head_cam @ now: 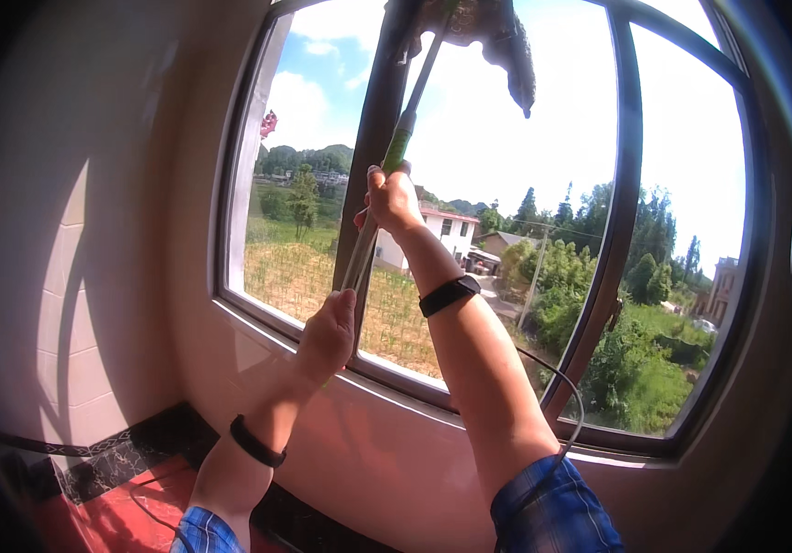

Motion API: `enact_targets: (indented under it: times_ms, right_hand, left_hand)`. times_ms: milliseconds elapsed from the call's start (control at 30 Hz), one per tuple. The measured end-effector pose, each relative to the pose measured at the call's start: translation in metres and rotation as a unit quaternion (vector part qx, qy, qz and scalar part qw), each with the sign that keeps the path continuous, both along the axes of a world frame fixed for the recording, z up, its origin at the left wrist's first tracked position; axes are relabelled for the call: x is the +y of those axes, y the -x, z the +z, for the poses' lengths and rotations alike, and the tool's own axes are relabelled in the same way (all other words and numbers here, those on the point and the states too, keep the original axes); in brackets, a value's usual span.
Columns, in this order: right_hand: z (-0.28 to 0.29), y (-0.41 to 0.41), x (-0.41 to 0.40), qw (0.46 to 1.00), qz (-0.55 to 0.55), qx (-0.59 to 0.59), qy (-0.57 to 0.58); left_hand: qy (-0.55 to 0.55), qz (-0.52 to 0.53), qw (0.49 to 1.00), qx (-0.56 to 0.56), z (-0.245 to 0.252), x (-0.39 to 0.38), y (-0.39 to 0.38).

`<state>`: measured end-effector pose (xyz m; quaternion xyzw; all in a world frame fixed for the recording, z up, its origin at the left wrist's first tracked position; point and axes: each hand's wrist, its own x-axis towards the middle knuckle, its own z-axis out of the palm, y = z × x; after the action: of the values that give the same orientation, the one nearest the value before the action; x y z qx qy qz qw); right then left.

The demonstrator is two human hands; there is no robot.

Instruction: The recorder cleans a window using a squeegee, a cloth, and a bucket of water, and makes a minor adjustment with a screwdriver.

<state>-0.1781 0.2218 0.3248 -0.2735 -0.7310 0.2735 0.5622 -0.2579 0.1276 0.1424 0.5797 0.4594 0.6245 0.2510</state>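
Observation:
Both my hands are closed around a long mop pole (424, 79), which slants upward in front of the window. My right hand (394, 197) grips it higher up, just below a green sleeve (397, 148). Lower down, my left hand (330, 328) is wrapped around the pole near the bottom window frame. At the pole's upper end a shaggy, dark mop head (468, 21) hangs against the upper window, cut off by the top of the view. One strand of it (522, 76) droops over the bright sky.
The dark window frame (621, 207) has several upright bars and a latch (615, 314). Tiled wall (78, 311) stands to the left, above a dark skirting (126, 453) and red floor (137, 504). Thin cables (576, 387) run along my sleeves. Fields, trees and houses show outside.

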Motion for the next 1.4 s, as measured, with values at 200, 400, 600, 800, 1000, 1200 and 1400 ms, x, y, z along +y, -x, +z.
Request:
enact_targets:
  times_ms: [200,400,600,800,1000,1200,1400]
  right_hand:
    - [-0.164,-0.126,-0.046,0.995,0.027,-0.016,0.092]
    - [-0.378,-0.183,-0.236,0.924,0.030,-0.211,0.319]
    - [-0.373,-0.222,-0.283,0.745,0.200,0.055,0.634]
    - [-0.338,-0.233,-0.247,0.804,0.120,0.166,0.558]
    - [-0.254,-0.220,-0.194,0.881,0.124,0.170,0.423]
    - [-0.100,-0.227,-0.117,0.946,0.167,0.153,0.233]
    - [0.009,-0.214,-0.095,0.960,0.199,0.176,0.089]
  left_hand:
    - [-0.004,0.167,0.976,0.140,-0.159,-0.045,-0.132]
    - [0.248,0.128,0.940,0.199,-0.365,-0.287,-0.137]
    - [0.456,0.024,0.866,0.205,-0.425,-0.486,-0.146]
    - [0.452,0.007,0.876,0.169,-0.360,-0.474,-0.156]
    - [0.280,0.078,0.937,0.192,-0.314,-0.368,-0.157]
    - [0.173,0.100,0.967,0.158,-0.191,-0.223,-0.190]
    - [0.052,0.118,0.984,0.124,-0.123,-0.141,-0.189]
